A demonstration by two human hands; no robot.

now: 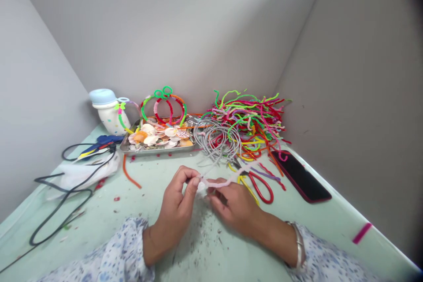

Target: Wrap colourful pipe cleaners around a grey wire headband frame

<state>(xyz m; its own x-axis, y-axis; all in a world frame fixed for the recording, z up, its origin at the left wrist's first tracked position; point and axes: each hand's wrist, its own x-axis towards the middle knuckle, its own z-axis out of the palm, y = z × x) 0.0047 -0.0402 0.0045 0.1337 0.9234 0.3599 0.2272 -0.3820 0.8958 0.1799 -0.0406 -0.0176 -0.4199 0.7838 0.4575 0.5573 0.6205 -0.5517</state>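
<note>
Both hands (180,200) (236,205) at pale fuzzy stem (220,184): left pinching it, right's hold unclear; bottle (112,120) marks too small to read.

No text, brand, number or sign can be read, whether on the white, blue-capped bottle (110,118) near the far left corner of the desk (132,209) or the black, red-edged phone (302,178).
</note>
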